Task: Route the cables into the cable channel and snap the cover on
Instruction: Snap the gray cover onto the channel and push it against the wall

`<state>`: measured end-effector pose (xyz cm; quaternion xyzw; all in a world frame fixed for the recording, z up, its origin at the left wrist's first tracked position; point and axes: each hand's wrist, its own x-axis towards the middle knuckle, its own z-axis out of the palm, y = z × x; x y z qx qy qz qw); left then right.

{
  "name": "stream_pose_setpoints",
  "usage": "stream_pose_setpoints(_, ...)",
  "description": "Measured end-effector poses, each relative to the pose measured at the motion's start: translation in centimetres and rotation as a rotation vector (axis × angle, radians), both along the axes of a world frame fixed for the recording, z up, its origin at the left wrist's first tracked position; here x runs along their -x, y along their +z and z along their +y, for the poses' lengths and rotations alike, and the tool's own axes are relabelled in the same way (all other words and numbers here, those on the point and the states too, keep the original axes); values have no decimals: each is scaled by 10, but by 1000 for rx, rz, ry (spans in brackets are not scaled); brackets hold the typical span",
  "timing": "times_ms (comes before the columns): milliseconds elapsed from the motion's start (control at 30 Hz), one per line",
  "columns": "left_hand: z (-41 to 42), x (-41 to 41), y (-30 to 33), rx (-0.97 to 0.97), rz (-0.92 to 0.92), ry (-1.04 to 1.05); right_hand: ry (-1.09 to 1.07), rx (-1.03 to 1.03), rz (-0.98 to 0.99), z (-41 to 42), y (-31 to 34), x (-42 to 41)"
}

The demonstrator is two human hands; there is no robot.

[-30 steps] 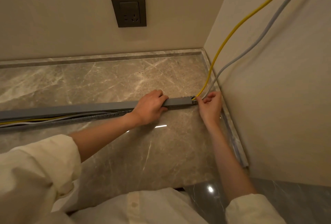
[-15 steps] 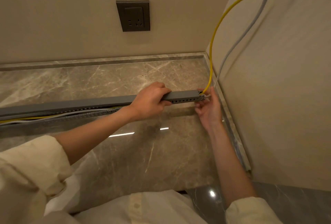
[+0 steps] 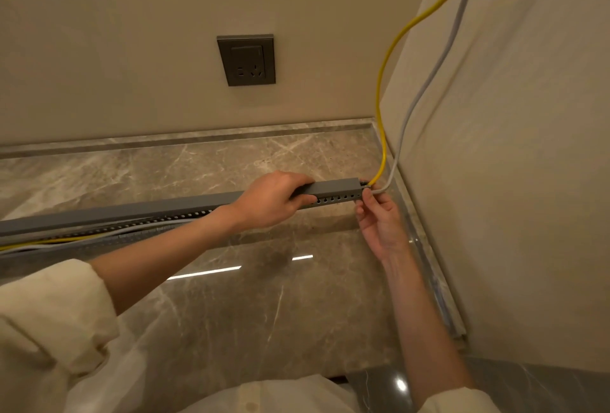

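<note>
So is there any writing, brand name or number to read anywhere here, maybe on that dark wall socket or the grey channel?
None can be read.
Dark grey square wall socket: only the pin slots show, no lettering visible.
Long grey plastic cable channel: plain, with a row of holes, no print.
Yellow cable and pale grey cable: any jacket print is too small to tell.

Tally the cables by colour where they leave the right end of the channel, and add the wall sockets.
Yellow cable: 1
Grey cable: 1
Wall socket: 1
Total: 3
Both cables exit the grey cable channel by the right hand.
</note>
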<state>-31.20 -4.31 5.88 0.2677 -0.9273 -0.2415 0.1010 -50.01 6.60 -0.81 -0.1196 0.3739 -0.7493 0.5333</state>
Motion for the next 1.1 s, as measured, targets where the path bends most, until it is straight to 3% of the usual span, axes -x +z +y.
stream_pose_setpoints(400, -5, 16, 12, -8, -104, -17, -25, -5, -42, -4, 8, -4)
stream_pose_setpoints(900, -7, 25, 14, -47, -212, -93, -88, -47, 57, -6, 10, -4)
stream_pose_setpoints(1100, -9, 13, 11, 49, -219, -104, -119, -70, 91, -11, 14, -6)
